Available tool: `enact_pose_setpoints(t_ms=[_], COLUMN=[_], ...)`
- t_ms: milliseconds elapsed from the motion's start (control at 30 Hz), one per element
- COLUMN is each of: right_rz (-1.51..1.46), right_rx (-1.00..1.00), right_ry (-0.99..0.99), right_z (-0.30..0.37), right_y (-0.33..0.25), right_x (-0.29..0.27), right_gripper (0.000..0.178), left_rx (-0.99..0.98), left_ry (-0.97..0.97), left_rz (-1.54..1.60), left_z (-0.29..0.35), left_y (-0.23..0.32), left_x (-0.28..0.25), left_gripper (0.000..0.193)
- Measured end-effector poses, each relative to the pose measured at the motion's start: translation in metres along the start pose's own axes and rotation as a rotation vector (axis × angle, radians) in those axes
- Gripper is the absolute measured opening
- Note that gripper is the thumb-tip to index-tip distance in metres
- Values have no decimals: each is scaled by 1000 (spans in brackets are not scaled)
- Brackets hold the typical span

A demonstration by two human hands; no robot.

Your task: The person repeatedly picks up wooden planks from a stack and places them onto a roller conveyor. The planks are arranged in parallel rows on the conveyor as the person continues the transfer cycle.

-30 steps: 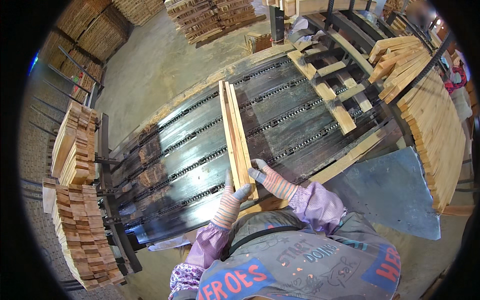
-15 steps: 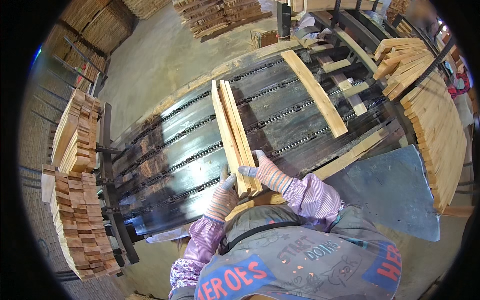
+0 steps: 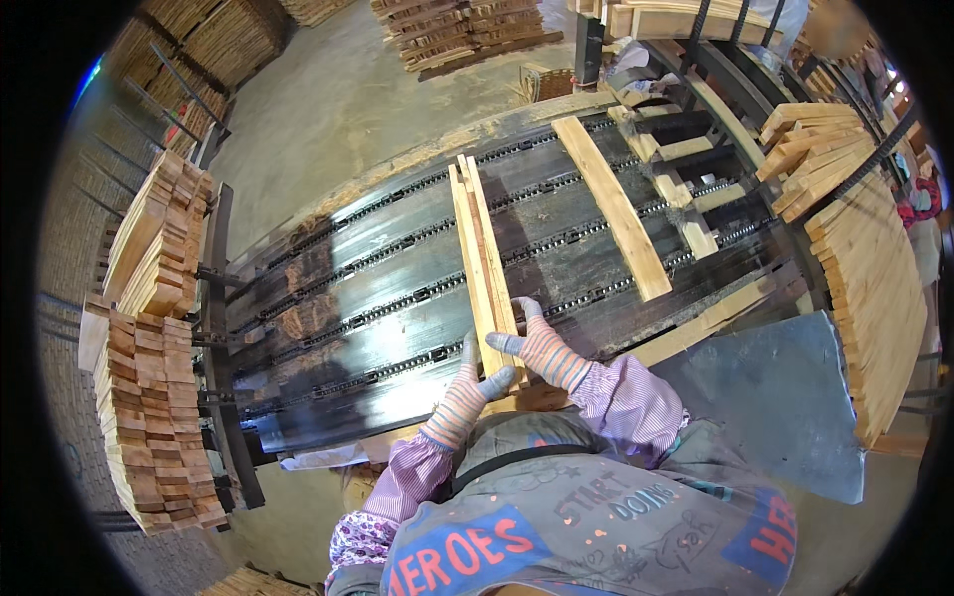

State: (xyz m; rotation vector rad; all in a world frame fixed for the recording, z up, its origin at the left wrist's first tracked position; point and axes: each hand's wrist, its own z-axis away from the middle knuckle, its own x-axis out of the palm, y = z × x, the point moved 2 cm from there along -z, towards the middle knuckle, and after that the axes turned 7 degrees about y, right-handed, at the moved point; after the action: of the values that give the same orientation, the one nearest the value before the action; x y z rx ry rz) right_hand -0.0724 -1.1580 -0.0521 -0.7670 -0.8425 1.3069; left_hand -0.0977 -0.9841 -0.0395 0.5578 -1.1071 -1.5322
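Two long, narrow wooden boards (image 3: pixel 481 263) lie side by side in my grip, their far ends reaching over the chain conveyor (image 3: pixel 368 288). My left hand (image 3: pixel 464 397), in a striped work glove with grey fingertips, grips the near end from the left, its thumb across the top. From the right, my right hand (image 3: pixel 542 348) in a matching glove clasps the same pair, thumb on top and fingers along the outer side. The undersides of the boards near my hands are hidden. Farther right, a single wider board (image 3: pixel 612 204) rests across the chains.
Stacked boards (image 3: pixel 159 417) stand on a rack at the left. More boards (image 3: pixel 863 288) lean in a row at the right beside a blue-grey metal sheet (image 3: pixel 765 397). Lumber piles (image 3: pixel 467 35) and a wicker basket (image 3: pixel 547 84) are on the floor beyond the conveyor.
The two boards have come closer together, and their far ends now sit farther right in the picture. The single board's near end appears shifted left. My hands keep their grip.
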Motion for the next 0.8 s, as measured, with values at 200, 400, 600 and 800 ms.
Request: enact_pose_setpoints(t_ms=[200, 400, 600, 800], right_rz=[-245, -405, -192, -160], right_rx=[-76, -5, -201, -167], right_ry=[-98, -238, -95, -110], right_z=[-10, -2, 3, 18], right_y=[11, 0, -1, -41], right_x=[1, -14, -65, -79], right_gripper=[92, 77, 76, 84], left_rx=[9, 107, 795, 1192], left_ry=[135, 207, 717, 1530], left_rz=[140, 199, 19, -644], left_z=[12, 77, 170, 216], left_y=[20, 75, 191, 310], left_x=[5, -53, -111, -230], left_gripper=[101, 94, 93, 94])
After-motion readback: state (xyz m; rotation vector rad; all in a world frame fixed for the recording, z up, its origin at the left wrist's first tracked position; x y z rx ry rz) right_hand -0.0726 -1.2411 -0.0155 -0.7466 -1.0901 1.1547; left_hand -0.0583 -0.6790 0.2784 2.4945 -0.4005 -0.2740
